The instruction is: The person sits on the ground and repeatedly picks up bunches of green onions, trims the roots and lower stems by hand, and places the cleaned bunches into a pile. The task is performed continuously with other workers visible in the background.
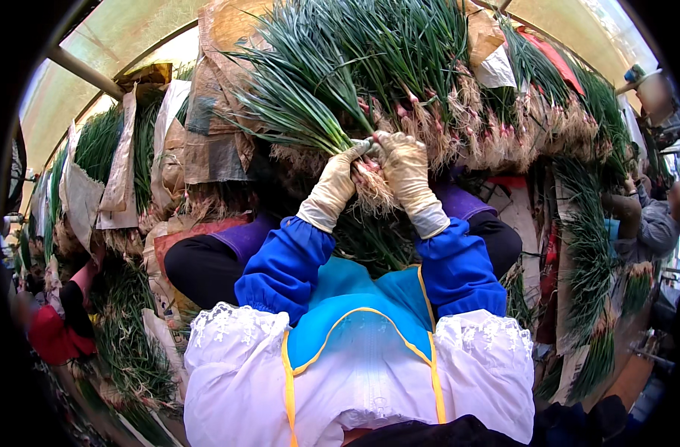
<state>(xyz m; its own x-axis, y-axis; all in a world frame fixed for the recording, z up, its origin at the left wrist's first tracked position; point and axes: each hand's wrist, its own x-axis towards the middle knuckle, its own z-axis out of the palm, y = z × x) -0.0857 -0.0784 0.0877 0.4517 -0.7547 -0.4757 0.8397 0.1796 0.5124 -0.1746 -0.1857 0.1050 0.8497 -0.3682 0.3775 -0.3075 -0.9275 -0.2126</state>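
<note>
Wrinkled gloves (pixel 408 173) around wiry-rooted scallions (pixel 326 131)

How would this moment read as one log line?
Left gloved hand: gripping green onion bunch | right gloved hand: beside it, at stalk bases | ahead: heaped green onions

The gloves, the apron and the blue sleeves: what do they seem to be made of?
Gloves: matte, cream, perhaps thin rubber or coated cloth, judging by the close wrinkles.
Apron: likely coated fabric or plastic, smooth with slight sheen.
Blue sleeves: probably thin woven synthetic, given the soft, gathered folds.
</note>
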